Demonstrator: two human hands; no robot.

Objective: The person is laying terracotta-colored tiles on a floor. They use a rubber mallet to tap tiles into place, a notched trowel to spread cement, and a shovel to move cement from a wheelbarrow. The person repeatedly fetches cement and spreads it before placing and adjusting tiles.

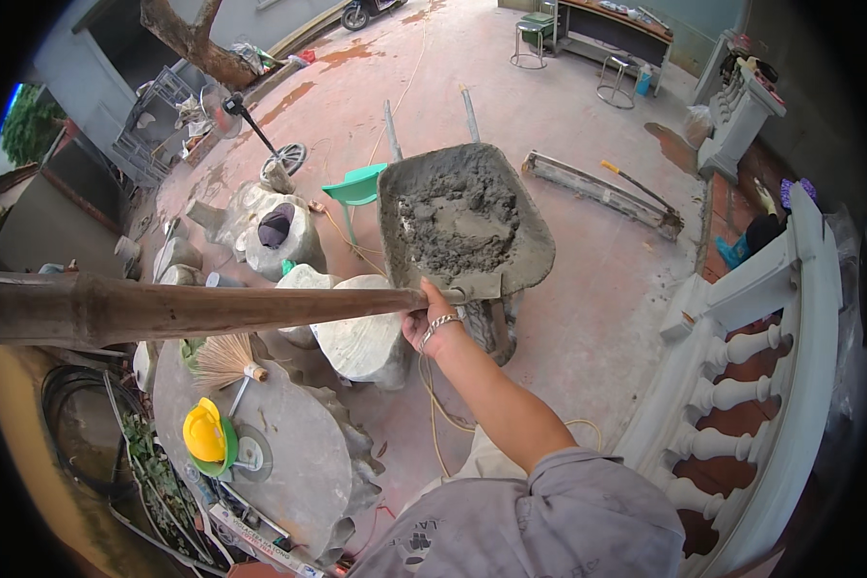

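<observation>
My right hand (430, 319), with a metal bracelet at its wrist, is closed round the wooden handle of a long-handled shovel (212, 316). The handle runs in from the left edge. At its other end a grey metal blade (482, 287) lies at the near rim of a wheelbarrow (530, 252). Wet grey mortar (458, 217) fills much of the tray. My left hand is out of view.
White stone seats (361, 332) and a rough-edged stone table (289, 443) stand left of the wheelbarrow. On the table lie a straw broom (226, 361) and a yellow hard hat (203, 431). A green plastic chair (356, 188) stands beyond; a white balustrade (727, 405) runs along the right.
</observation>
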